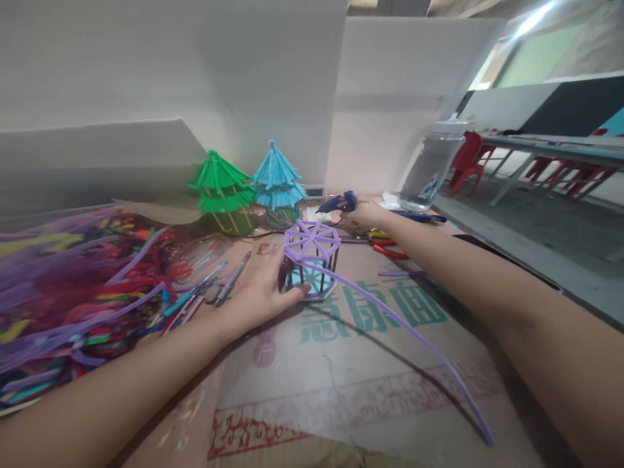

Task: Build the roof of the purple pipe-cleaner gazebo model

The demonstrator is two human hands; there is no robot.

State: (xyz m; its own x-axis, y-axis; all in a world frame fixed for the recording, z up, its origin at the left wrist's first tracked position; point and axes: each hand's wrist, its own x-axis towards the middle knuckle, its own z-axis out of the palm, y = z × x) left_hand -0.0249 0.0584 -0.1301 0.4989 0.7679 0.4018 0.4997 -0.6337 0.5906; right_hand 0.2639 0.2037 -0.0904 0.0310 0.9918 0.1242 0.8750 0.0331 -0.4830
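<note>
Left hand (pixel 266 286) curls round the lower left of an octagonal pavilion frame (pixel 312 240), thumb at its base. The frame stands upright on the printed cardboard (pixel 370 383), near the middle; a long purple pipe cleaner (pixel 439 354) trails from its top rim toward the lower right. Right hand (pixel 364 216) appears closed about the handle of a dark blue glue gun (pixel 338 203); finger detail is poor. Green-roofed model (pixel 221 188) and blue-roofed model (pixel 277 182) stand behind.
</note>
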